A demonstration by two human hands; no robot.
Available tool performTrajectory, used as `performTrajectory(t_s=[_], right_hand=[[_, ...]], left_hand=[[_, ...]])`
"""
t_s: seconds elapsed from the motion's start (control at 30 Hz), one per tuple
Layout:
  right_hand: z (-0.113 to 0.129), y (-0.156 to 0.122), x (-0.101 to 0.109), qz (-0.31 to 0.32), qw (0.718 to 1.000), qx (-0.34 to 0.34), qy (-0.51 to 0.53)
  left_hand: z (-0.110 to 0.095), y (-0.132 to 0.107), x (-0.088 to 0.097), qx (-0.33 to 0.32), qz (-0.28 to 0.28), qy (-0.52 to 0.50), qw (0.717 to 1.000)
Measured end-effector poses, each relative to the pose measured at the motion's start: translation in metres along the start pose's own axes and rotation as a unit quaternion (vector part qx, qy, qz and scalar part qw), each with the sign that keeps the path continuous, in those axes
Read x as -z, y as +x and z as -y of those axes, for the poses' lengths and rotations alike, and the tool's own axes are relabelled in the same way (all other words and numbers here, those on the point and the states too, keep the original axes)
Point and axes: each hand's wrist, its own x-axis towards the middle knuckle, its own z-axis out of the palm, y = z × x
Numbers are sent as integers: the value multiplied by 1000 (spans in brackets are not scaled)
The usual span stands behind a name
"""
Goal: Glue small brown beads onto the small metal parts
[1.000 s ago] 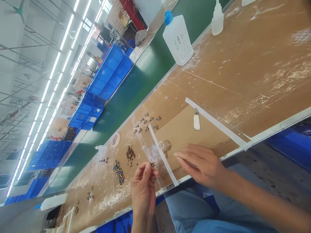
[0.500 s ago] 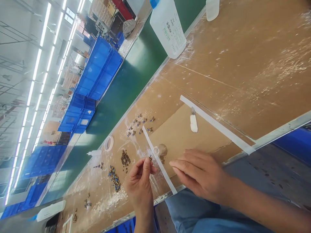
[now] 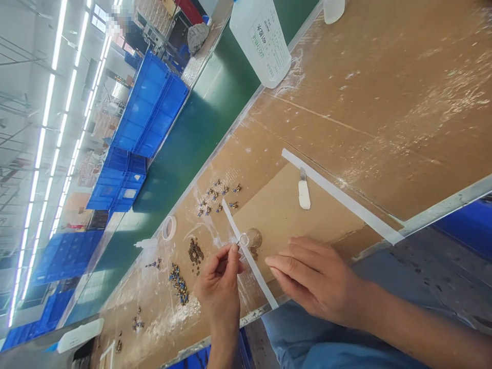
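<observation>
My left hand (image 3: 223, 277) is closed in a pinch, thumb against forefinger, on a small dark part (image 3: 239, 243), too small to name. Its tip is close to the pale rim of a small round container (image 3: 252, 238); I cannot tell if they touch. My right hand (image 3: 311, 277) lies near the table's front edge, fingers stretched out and nothing visible in them; its thumb is hidden. Left of my left hand lie a heap of small brown pieces (image 3: 196, 251) and a cluster of blue and gold pieces (image 3: 179, 283). Several similar pieces (image 3: 215, 196) are spread farther back.
A white-handled blade (image 3: 303, 192) lies beyond my right hand, near a strip of white tape (image 3: 338, 195). A large white bottle (image 3: 263, 43) stands at the back, beside a green strip (image 3: 207, 113). A tape roll (image 3: 169, 228) and a small white bottle (image 3: 146, 243) are farther left.
The pinched part has come up closer to the small container's rim. My right hand has hardly moved. The whole view has shifted slightly.
</observation>
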Motion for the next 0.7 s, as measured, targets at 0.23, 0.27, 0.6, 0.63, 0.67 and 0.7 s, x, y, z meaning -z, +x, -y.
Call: performTrajectory(t_s=[0.23, 0.27, 0.6, 0.63, 0.67, 0.7], right_hand=[[0, 1, 1, 5, 1000, -2, 0], [0, 1, 1, 2, 1000, -1, -1], [2, 0, 6, 1, 1000, 4, -26], [2, -1, 6, 3, 999, 6, -35], [2, -1, 6, 9, 999, 8, -39], [2, -2, 5, 13, 999, 11, -42]], left_hand=[[-3, 0, -2, -8, -5, 6, 1000], [-4, -1, -1, -8, -12, 7, 1000], [56, -9, 65, 52, -152, -13, 987], [67, -10, 72, 68, -157, -13, 985], [77, -10, 77, 84, -162, -15, 983], [86, -11, 81, 99, -165, -20, 981]])
